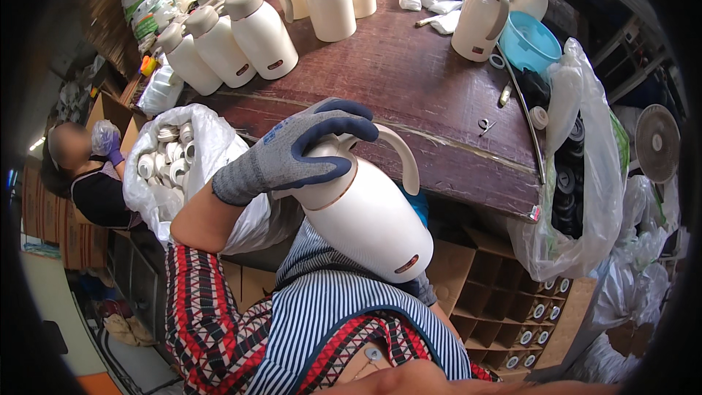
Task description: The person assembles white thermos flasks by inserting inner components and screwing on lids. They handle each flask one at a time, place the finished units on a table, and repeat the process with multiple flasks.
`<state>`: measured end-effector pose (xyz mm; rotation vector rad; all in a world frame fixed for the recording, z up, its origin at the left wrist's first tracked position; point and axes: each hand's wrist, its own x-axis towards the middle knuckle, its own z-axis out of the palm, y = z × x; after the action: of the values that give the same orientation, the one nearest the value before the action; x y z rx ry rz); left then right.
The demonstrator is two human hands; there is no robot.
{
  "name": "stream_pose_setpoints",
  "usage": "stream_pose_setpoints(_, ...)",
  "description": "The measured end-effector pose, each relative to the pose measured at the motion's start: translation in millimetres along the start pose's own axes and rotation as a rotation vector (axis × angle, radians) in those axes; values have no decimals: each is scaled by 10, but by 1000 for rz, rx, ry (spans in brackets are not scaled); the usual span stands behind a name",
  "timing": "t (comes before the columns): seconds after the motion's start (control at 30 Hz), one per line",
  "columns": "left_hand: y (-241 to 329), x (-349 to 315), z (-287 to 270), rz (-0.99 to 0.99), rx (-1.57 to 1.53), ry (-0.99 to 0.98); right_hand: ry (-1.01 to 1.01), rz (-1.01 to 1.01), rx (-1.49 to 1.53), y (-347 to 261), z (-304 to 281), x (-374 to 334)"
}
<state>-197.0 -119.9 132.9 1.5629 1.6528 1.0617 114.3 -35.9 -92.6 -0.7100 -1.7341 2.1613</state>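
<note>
A cream thermos jug [369, 219] with a curved handle is tilted in front of my chest, its base toward my lower right. Wrapped round its lid and neck is my left hand [311, 143], in a grey and navy glove, with the thumb on the near side and the fingers over the top. Of my right hand [421, 290], only a patch of grey glove shows behind the jug's base; its fingers are hidden.
Several similar jugs [259, 33] stand on the dark red table [365, 77], with another jug [479, 18] beside a blue basin [532, 40]. A bag of white parts [219, 146] is at left. At lower right is a divided carton [486, 278]. A co-worker [99, 175] is far left.
</note>
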Motion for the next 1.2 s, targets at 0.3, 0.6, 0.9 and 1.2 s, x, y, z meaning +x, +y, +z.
stream_pose_setpoints(0.3,20,-14,-27,-37,-100,58,-6,2,-1,22,-6,-13)
stream_pose_setpoints(0.6,18,60,60,66,-77,-30,-14,3,-13,42,-12,-31)
stream_pose_setpoints(0.9,-189,43,88,9,-96,-13,47,-31,-51,70,-107,-54)
stream_pose_setpoints(1.2,-1235,-329,738,-98,-491,561,199,-315,-653,-1278,-669,37)
